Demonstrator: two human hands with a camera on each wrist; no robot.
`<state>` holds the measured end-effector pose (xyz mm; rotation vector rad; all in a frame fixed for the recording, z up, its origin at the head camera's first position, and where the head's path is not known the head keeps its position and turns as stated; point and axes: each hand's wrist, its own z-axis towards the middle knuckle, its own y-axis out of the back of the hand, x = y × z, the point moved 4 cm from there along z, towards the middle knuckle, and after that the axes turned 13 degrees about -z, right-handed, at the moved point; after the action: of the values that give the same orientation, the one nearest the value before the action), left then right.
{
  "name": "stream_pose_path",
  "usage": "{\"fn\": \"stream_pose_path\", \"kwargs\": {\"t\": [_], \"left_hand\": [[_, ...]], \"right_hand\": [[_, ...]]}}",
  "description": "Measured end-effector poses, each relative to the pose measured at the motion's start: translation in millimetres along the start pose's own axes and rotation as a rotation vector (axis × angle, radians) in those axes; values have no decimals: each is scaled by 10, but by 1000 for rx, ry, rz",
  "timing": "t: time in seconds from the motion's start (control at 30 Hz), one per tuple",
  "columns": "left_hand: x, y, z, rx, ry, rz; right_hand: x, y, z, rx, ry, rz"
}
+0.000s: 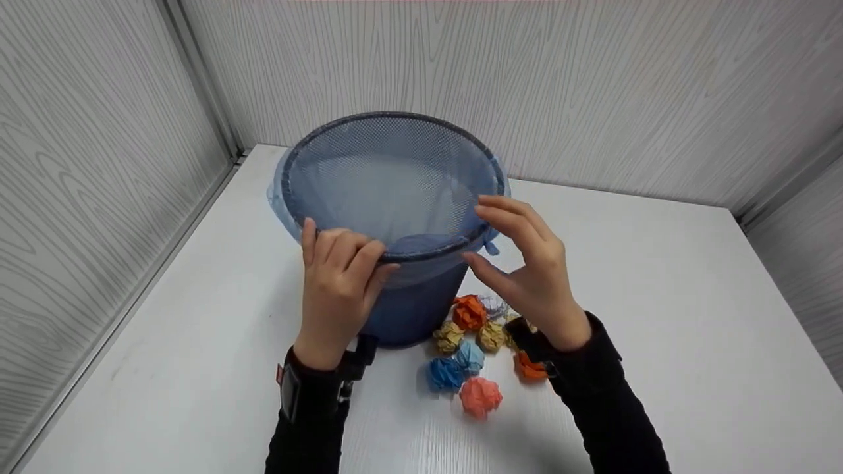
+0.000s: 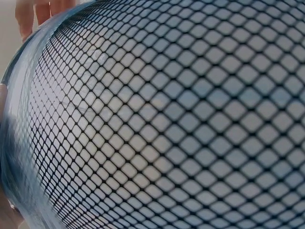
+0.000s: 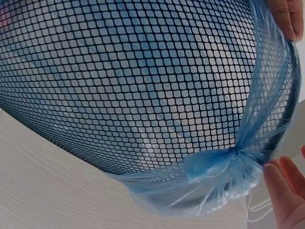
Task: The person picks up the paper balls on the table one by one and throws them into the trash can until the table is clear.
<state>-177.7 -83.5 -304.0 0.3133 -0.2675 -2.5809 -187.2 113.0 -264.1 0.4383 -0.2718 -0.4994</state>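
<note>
A mesh bin (image 1: 418,303) holds the middle of my desk (image 1: 658,296)

A wood-grain wall (image 1: 85,131) flanks the scene at far left. My left hand (image 1: 339,276) grips the near-left rim, fingers hooked at the edge and thumb on the outside. Over the rim lies a thin blue bag (image 1: 279,204), lining the bin and spilling outside it. Close against the bin's right side sits crumpled paper: a blue ball (image 1: 446,374), a tan ball (image 1: 448,337), an orange ball (image 1: 469,312), a pale blue ball (image 1: 469,357), a coral ball (image 1: 481,396), a second tan ball (image 1: 491,336) and a white ball (image 1: 494,306). The bag bunches into a knot (image 3: 233,152) just below the rim's right side. There my right hand (image 1: 539,263) is spread, thumb apart from fingers; I cannot tell whether it touches the rim. My black wrist strap (image 1: 527,336) partly covers another orange ball (image 1: 529,367). At far right stands another wall (image 1: 807,230).
</note>
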Motion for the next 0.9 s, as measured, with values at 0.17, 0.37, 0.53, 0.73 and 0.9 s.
{"fn": "stream_pose_path", "kwargs": {"t": [0.17,0.37,0.53,0.73,0.9], "left_hand": [[-5,-3,-2,3,0,4],[-4,-6,-1,6,0,-4],[0,-15,9,5,-1,-14],[3,-9,10,-1,-1,-16],[7,-8,-4,-12,2,-17]], "right_hand": [[37,55,-211,-6,-12,27],[18,60,-469,25,-36,58],[-53,8,-735,112,-95,92],[-132,-82,-950,201,-113,120],[-144,-99,-1030,276,-118,124]]}}
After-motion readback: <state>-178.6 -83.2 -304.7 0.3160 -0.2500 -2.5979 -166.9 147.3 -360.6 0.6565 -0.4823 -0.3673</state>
